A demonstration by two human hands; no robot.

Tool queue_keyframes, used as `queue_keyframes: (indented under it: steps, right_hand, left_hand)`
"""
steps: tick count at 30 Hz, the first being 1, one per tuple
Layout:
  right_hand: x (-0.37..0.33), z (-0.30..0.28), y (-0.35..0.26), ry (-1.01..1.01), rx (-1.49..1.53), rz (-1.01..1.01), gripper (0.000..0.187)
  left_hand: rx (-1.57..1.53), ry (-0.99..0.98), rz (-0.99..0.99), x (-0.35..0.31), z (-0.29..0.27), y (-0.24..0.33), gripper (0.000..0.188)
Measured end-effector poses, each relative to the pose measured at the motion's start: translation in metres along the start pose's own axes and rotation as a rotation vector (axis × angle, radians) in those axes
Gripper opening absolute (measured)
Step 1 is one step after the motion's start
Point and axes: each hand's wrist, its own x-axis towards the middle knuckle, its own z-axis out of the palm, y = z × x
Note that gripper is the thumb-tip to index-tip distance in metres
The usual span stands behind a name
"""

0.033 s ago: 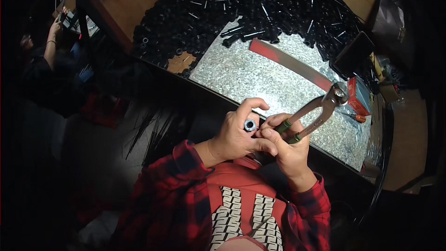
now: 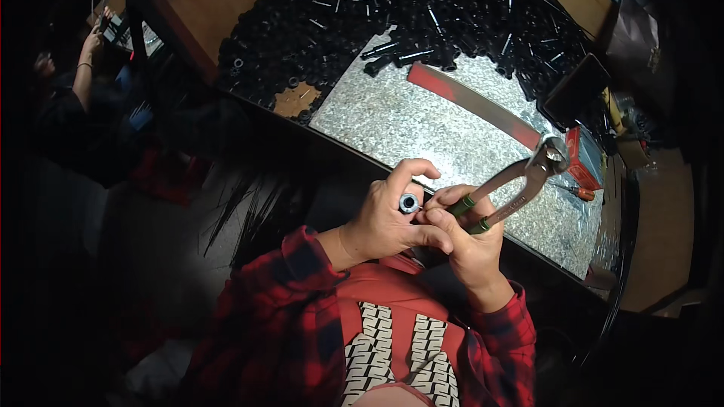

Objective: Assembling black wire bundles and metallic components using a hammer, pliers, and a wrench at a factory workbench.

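My left hand (image 2: 381, 224) is closed round a small tubular part (image 2: 402, 198), whose pale metal ring and dark bore point up. The rest of that part is hidden by my palm and fingers. In my right hand (image 2: 479, 256) are end-cutting pincers (image 2: 537, 172) with green grips. Their jaws point away to the upper right, over the worktop. My right thumb and forefinger pinch together beside the tubular part, touching or nearly touching it. Something thin shows between them, too small to make out.
A speckled board (image 2: 362, 120) covers the near worktop. Behind it spreads a heap of black tubular parts (image 2: 339, 22). On the board lies a flat metal bar (image 2: 475, 108) with red paint. To the right are a red box (image 2: 582, 158), a screwdriver (image 2: 582, 194) and a co-worker's hand (image 2: 92, 47) shows far left.
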Motion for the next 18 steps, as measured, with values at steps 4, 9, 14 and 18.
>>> queue_keyframes:
  steps: [4, 9, 14, 18]
  right_hand:
    - [-0.0015, 0.0015, 0.0070, 0.016, 0.050, -0.025, 0.017]
    - [-0.0012, 0.0045, 0.0096, 0.031, 0.000, -0.034, 0.019]
    - [-0.0012, 0.0047, 0.0092, 0.031, -0.161, -0.075, 0.020]
    - [-0.0010, 0.0035, 0.0052, 0.066, -0.477, -0.196, 0.018]
  left_hand:
    - [-0.013, -0.033, 0.013, -0.0039, -0.0021, -0.0032, 0.083]
    - [-0.038, 0.035, 0.069, -0.0033, 0.0028, -0.0051, 0.080]
    - [0.008, 0.002, 0.051, -0.0028, -0.0015, -0.0030, 0.081]
    - [0.114, 0.034, 0.117, -0.0010, 0.0015, -0.0050, 0.082]
